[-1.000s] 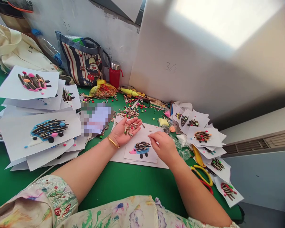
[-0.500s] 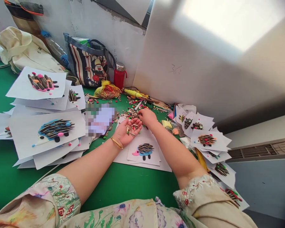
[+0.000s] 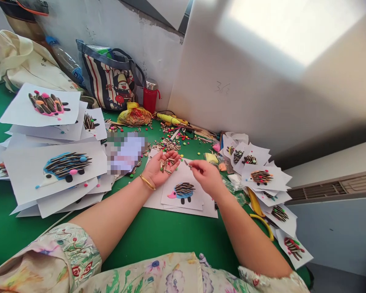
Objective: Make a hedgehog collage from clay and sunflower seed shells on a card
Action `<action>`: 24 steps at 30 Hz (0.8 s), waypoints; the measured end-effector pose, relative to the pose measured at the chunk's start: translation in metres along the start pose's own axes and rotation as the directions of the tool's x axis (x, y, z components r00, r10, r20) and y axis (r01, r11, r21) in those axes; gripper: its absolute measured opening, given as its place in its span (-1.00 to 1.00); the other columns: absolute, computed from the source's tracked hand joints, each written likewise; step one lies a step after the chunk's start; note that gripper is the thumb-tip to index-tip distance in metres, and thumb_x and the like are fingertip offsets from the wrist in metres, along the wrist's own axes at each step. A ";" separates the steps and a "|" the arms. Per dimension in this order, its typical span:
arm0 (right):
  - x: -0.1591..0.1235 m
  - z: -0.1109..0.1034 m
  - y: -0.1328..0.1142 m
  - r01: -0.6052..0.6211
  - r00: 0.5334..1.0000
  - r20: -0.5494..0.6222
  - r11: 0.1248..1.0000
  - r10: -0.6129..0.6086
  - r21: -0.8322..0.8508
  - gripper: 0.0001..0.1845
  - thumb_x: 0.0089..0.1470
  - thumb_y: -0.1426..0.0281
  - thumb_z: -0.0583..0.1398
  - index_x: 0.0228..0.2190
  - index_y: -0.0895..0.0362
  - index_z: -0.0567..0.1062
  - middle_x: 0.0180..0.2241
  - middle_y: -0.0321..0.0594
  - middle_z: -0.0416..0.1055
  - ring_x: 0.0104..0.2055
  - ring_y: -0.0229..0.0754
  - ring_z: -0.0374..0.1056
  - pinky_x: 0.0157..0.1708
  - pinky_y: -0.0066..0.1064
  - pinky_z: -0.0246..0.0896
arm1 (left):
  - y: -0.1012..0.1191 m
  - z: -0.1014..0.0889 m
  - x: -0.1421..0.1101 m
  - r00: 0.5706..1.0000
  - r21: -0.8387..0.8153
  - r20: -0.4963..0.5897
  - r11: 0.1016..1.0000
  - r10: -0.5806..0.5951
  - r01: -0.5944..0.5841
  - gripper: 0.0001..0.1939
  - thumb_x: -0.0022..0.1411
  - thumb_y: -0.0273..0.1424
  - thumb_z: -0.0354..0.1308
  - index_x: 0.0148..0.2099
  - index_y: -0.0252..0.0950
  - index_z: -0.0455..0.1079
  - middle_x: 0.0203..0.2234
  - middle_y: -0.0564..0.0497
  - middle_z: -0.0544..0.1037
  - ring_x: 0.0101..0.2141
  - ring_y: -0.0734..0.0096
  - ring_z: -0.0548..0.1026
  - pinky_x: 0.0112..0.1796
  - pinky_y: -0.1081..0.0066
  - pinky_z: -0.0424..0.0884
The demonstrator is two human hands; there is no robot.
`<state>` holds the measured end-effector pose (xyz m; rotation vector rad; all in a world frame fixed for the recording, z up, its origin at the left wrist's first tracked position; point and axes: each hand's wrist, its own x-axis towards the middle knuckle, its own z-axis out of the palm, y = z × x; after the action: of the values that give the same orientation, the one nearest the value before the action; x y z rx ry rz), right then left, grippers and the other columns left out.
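Observation:
My left hand point(image 3: 159, 167) lies palm up, loosely cupped under a small heap of striped sunflower seeds point(image 3: 167, 163) with a few coloured bits among them. To its right, my right hand point(image 3: 208, 176) pinches one sunflower seed point(image 3: 186, 162) between thumb and fingertips. Just below both hands is a paper sheet bearing a hedgehog picture point(image 3: 184, 193), with a blue clay body, a pink snout, dark feet and seeds as spines. It rests on other white sheets point(image 3: 154, 203). Beyond the left fingers, a loose seed pile point(image 3: 167, 145) mixed with coloured bits covers part of the green table.
Stacks of hedgehog pictures stand at left point(image 3: 21, 162) and right point(image 3: 280, 173). A blurred-out pale rectangle point(image 3: 127, 152) lies left of my hands. Clay packets point(image 3: 212, 158) lie at right. Behind are a yellow bag point(image 3: 134, 115), a red bottle point(image 3: 150, 99) and a striped bag point(image 3: 110, 81).
My right hand has drawn back from the seed pile toward me and to the right, now showing a seed in its fingertips. My left hand stays cupped with its seeds.

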<state>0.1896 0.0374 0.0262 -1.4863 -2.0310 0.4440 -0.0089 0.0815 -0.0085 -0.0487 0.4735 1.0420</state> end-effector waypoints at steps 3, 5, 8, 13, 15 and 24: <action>-0.050 0.002 -0.006 0.011 0.998 0.055 0.999 -0.014 0.049 -0.82 0.14 0.44 0.16 -0.25 0.05 0.56 -0.30 -0.23 0.54 -0.24 -0.17 0.44 -0.21 -0.35 0.33 | 0.000 0.000 0.000 1.000 0.009 -0.008 1.000 0.013 -0.013 -0.63 0.44 -0.30 -0.10 -0.16 -0.44 0.46 -0.28 -0.23 0.58 -0.19 0.17 0.60 -0.11 0.18 0.54; -0.071 0.008 -0.010 0.073 0.993 0.093 0.996 -0.078 0.047 -0.83 0.16 0.46 0.15 -0.29 0.06 0.56 -0.29 -0.21 0.53 -0.22 -0.16 0.43 -0.17 -0.33 0.34 | -0.001 0.000 0.001 1.000 0.011 -0.015 1.000 0.022 -0.022 -0.62 0.44 -0.31 -0.11 -0.16 -0.45 0.46 -0.29 -0.23 0.58 -0.19 0.18 0.60 -0.12 0.18 0.54; -0.083 0.019 -0.013 0.125 0.989 0.087 0.991 -0.121 -0.037 -0.83 0.18 0.47 0.15 -0.28 0.06 0.56 -0.28 -0.19 0.52 -0.20 -0.13 0.42 -0.17 -0.30 0.35 | -0.001 0.001 0.000 1.000 0.016 -0.017 1.000 0.025 -0.025 -0.62 0.44 -0.30 -0.11 -0.17 -0.44 0.46 -0.30 -0.23 0.58 -0.20 0.19 0.60 -0.12 0.18 0.54; -0.080 0.031 -0.012 0.210 0.977 0.075 0.965 -0.200 -0.158 -0.88 0.18 0.48 0.18 -0.31 0.09 0.54 -0.32 -0.18 0.53 -0.24 -0.10 0.41 -0.20 -0.28 0.33 | 0.000 0.002 0.000 0.999 0.019 -0.025 1.000 0.023 -0.023 -0.62 0.44 -0.30 -0.11 -0.16 -0.43 0.46 -0.30 -0.23 0.58 -0.19 0.19 0.60 -0.11 0.18 0.54; -0.078 0.034 -0.013 0.235 0.972 0.069 0.953 -0.226 -0.191 -0.88 0.18 0.48 0.18 -0.32 0.09 0.54 -0.34 -0.18 0.52 -0.26 -0.11 0.39 -0.22 -0.29 0.31 | 0.000 0.001 0.000 0.999 0.019 -0.026 1.000 0.022 -0.021 -0.63 0.44 -0.30 -0.11 -0.15 -0.43 0.46 -0.29 -0.22 0.58 -0.19 0.19 0.60 -0.11 0.17 0.53; -0.077 0.037 -0.017 0.268 0.963 0.109 0.920 -0.246 -0.285 -0.84 0.20 0.48 0.15 -0.37 0.11 0.54 -0.40 -0.16 0.48 -0.29 -0.10 0.37 -0.26 -0.30 0.26 | -0.001 0.001 0.000 1.000 0.022 -0.018 1.000 0.016 -0.016 -0.63 0.44 -0.30 -0.10 -0.15 -0.42 0.46 -0.29 -0.21 0.59 -0.19 0.19 0.60 -0.11 0.17 0.53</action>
<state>0.1704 -0.0381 -0.0124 -1.3540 -2.3934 0.0857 -0.0081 0.0815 -0.0081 -0.0345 0.5024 1.0528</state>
